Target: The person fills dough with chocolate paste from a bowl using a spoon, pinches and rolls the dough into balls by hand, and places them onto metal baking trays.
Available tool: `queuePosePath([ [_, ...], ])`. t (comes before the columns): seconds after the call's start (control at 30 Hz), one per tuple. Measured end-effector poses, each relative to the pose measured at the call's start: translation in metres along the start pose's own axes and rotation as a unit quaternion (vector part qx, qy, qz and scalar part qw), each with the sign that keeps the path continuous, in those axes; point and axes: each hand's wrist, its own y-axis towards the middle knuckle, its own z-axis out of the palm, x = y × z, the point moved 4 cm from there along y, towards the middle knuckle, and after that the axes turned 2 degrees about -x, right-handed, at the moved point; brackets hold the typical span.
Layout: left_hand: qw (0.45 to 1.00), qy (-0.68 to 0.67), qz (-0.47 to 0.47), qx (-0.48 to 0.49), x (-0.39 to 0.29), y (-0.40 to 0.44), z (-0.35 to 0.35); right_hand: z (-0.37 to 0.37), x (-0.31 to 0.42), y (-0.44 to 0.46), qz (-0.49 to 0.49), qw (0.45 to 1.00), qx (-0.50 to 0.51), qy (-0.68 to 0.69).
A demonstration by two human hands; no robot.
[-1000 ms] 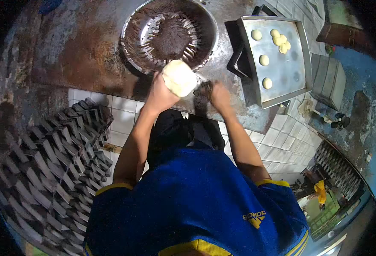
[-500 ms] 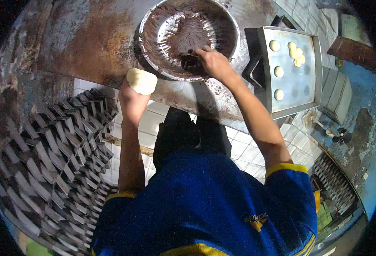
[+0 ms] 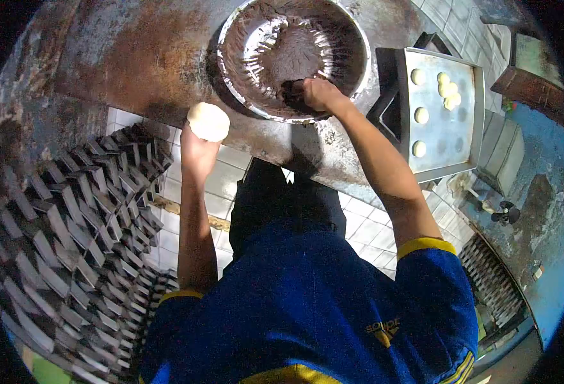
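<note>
My left hand point(image 3: 198, 152) is closed around a pale, rounded piece of dough point(image 3: 209, 122), held up at the front edge of the table. Inside a wide metal bowl point(image 3: 357, 61), my right hand point(image 3: 322, 96) is closed at the near right part, against the dark brown paste point(image 3: 289, 56). Whatever its fingers grip is dark and hidden by shadow and paste. Brown smears coat the bowl's walls, with bare shiny metal showing through around the middle.
Right of the bowl, a metal tray point(image 3: 440, 165) carries several pale dough balls point(image 3: 421, 115), some clustered together. Dark metal pans point(image 3: 386, 105) lie beside and under it. Stacked dark metal pieces point(image 3: 83, 211) fill the floor area at left. The worn table point(image 3: 135, 57) extends left.
The view has shifted slightly, so bowl and tray appear farther right. My left hand has turned the dough a little, and its face looks rounder. My right hand stays low in the bowl.
</note>
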Motion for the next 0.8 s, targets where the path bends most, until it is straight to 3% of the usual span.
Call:
queuePosePath([
  [0.03, 1.0, 0.0, 0.0, 0.0, 0.0, 0.001, 0.0, -0.004, -0.002, 0.002, 0.0, 1.0, 0.0, 0.0],
  [0.1, 0.998, -0.032, -0.026, 0.043, 0.0, 0.002, 0.001, -0.008, -0.002, 0.01, -0.122, 0.986, 0.104, 0.039],
  [0.17, 0.999, 0.009, -0.018, 0.048, -0.009, 0.004, 0.001, -0.013, -0.009, 0.016, -0.21, 0.961, 0.115, 0.134],
  [0.23, 0.997, 0.051, -0.009, 0.053, -0.026, 0.005, 0.002, -0.077, 0.038, -0.029, -0.098, 0.909, 0.243, 0.324],
  [0.27, 0.996, 0.073, 0.003, 0.047, -0.038, 0.004, 0.002, -0.088, 0.05, -0.044, -0.049, 0.89, 0.243, 0.383],
  [0.37, 0.996, 0.066, 0.046, 0.029, -0.058, 0.006, 0.009, -0.124, 0.09, -0.087, -0.179, 0.887, 0.074, 0.42],
  [0.47, 0.992, 0.016, 0.105, 0.071, -0.086, 0.005, 0.023, -0.164, 0.144, -0.139, -0.243, 0.905, -0.157, 0.312],
  [0.5, 0.992, 0.016, 0.107, 0.071, -0.093, 0.006, 0.025, -0.167, 0.157, -0.154, -0.193, 0.922, -0.189, 0.279],
  [0.6, 0.977, -0.017, 0.197, 0.076, -0.112, 0.007, 0.029, -0.152, 0.17, -0.178, -0.184, 0.92, -0.31, 0.152],
  [0.8, 0.968, 0.031, 0.207, 0.141, -0.101, 0.006, 0.045, -0.122, 0.161, -0.214, -0.115, 0.894, -0.378, 0.212],
])
